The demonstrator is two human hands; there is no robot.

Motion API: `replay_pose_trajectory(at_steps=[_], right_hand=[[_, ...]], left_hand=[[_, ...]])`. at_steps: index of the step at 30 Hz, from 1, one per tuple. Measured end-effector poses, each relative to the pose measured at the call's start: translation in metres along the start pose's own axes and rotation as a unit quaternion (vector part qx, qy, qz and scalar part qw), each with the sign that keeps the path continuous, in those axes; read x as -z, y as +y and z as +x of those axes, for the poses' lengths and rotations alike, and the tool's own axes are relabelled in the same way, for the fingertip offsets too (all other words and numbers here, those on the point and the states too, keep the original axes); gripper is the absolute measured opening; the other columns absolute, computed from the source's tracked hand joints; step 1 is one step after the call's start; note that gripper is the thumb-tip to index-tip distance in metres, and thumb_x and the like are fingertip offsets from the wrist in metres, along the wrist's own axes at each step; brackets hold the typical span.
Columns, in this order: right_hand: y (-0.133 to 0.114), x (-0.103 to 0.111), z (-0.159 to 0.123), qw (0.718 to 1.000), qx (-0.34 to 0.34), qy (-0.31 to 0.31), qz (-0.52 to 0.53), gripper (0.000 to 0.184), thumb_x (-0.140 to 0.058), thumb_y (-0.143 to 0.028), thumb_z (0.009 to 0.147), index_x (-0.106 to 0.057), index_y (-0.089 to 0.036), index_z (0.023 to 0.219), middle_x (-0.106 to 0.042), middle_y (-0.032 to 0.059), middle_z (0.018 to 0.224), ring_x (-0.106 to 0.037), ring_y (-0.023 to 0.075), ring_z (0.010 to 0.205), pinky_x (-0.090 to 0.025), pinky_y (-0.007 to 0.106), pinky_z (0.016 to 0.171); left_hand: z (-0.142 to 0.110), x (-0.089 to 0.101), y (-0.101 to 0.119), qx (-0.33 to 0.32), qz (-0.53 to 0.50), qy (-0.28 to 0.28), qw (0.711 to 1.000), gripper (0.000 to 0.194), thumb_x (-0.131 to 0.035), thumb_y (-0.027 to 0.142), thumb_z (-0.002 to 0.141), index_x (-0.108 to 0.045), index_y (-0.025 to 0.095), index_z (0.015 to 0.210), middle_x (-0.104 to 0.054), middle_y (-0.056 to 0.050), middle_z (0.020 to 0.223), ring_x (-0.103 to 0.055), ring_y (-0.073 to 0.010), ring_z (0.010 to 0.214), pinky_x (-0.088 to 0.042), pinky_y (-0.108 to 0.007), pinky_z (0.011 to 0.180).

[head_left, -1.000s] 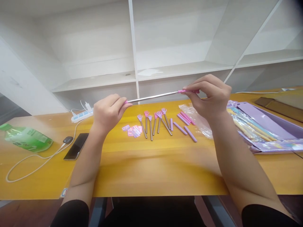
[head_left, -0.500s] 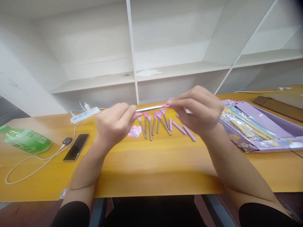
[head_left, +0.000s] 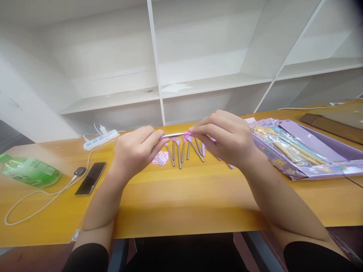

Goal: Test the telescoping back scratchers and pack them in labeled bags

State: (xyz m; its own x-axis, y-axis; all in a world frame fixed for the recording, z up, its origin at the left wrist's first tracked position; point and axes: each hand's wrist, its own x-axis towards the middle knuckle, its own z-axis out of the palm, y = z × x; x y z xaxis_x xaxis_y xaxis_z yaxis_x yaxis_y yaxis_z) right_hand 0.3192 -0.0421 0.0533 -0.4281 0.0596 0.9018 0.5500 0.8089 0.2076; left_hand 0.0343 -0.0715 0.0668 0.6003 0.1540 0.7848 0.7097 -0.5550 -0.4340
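My left hand [head_left: 136,149] and my right hand [head_left: 227,136] pinch the two ends of a short silver telescopic rod [head_left: 173,135] with pink ends, held level above the wooden table [head_left: 181,204]. The two hands are close together, with only a short bit of metal showing between them. Under them lies a row of several small pink-headed scratchers [head_left: 183,148] with metal stems. Pink and purple sleeves [head_left: 203,149] lie just right of these, partly hidden by my right hand. Small pink labels [head_left: 160,158] lie next to my left hand.
A purple box [head_left: 323,153] of packaged items sits at the right. At the left lie a black phone [head_left: 90,183], a white cable [head_left: 36,200], a power strip [head_left: 101,138] and a green packet [head_left: 30,172]. White shelves [head_left: 198,85] stand behind the table.
My hands have come together and lowered toward the table. The rod between them has shortened from long to very short. The view has shifted slightly.
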Motion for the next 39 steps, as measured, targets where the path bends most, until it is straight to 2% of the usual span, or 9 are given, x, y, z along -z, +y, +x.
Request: replay_pose_trajectory(at_steps=[7,10,15,20,27,33,39], right_hand=[[0.002,-0.006,-0.002,1.000,0.006,-0.011,0.009,0.008,-0.072,-0.020,0.105,-0.072,-0.028,0.107,-0.077,0.0011,0.090,-0.064,0.0176,0.077,-0.047,0.034,0.070],[0.001,-0.007,-0.003,1.000,0.004,-0.013,0.003,0.011,-0.072,-0.021,0.105,-0.072,-0.028,0.115,-0.077,0.0022,0.093,-0.065,0.0182,0.079,-0.048,0.034,0.072],[-0.003,-0.008,-0.001,1.000,0.018,-0.005,-0.009,0.009,-0.074,-0.023,0.105,-0.071,-0.026,0.112,-0.077,0.0013,0.092,-0.064,0.0168,0.078,-0.045,0.034,0.070],[-0.004,-0.010,0.000,1.000,0.010,-0.009,-0.021,0.005,-0.074,-0.025,0.106,-0.071,-0.028,0.106,-0.077,-0.0011,0.089,-0.065,0.0157,0.076,-0.040,0.034,0.067],[-0.004,-0.013,0.000,0.998,0.026,0.033,-0.053,0.007,-0.074,-0.025,0.106,-0.070,-0.029,0.102,-0.071,-0.0032,0.079,-0.058,0.0147,0.069,-0.036,0.034,0.067],[0.020,-0.004,-0.002,0.994,-0.005,0.068,-0.085,0.008,-0.079,-0.028,0.103,-0.072,-0.031,0.100,-0.066,-0.0032,0.074,-0.055,0.0158,0.068,-0.035,0.036,0.069],[0.056,0.009,-0.008,0.991,-0.029,0.090,-0.093,0.007,-0.080,-0.033,0.102,-0.074,-0.032,0.098,-0.071,-0.0003,0.080,-0.061,0.0207,0.076,-0.040,0.041,0.074]], left_hand=[[0.002,0.002,-0.002,-0.019,0.014,-0.012,1.000,0.009,-0.073,0.031,0.106,-0.073,0.022,0.109,-0.076,0.000,0.080,-0.064,-0.0146,0.062,-0.033,-0.034,0.052],[0.003,0.001,-0.001,-0.020,0.016,-0.007,1.000,0.006,-0.073,0.025,0.106,-0.073,0.022,0.111,-0.077,-0.001,0.082,-0.065,-0.0156,0.064,-0.034,-0.034,0.053],[0.007,-0.002,0.003,-0.043,0.013,0.003,0.999,0.015,-0.072,0.019,0.104,-0.071,0.021,0.118,-0.078,-0.002,0.086,-0.064,-0.0170,0.067,-0.039,-0.035,0.056],[0.006,-0.002,0.001,-0.023,-0.005,-0.004,1.000,0.002,-0.068,0.026,0.109,-0.071,0.026,0.108,-0.075,-0.001,0.083,-0.061,-0.0171,0.066,-0.037,-0.036,0.058],[0.005,-0.005,-0.009,-0.008,-0.003,0.000,1.000,0.013,-0.065,0.031,0.111,-0.072,0.024,0.103,-0.070,-0.003,0.078,-0.055,-0.0182,0.066,-0.036,-0.036,0.060],[0.000,-0.006,-0.034,0.018,0.018,0.020,0.999,0.011,-0.067,0.031,0.109,-0.072,0.025,0.102,-0.067,-0.003,0.077,-0.052,-0.0203,0.071,-0.037,-0.037,0.064],[-0.007,-0.004,-0.064,0.038,0.038,0.060,0.997,0.006,-0.070,0.031,0.107,-0.073,0.028,0.104,-0.069,-0.004,0.078,-0.055,-0.0232,0.075,-0.037,-0.039,0.068]])
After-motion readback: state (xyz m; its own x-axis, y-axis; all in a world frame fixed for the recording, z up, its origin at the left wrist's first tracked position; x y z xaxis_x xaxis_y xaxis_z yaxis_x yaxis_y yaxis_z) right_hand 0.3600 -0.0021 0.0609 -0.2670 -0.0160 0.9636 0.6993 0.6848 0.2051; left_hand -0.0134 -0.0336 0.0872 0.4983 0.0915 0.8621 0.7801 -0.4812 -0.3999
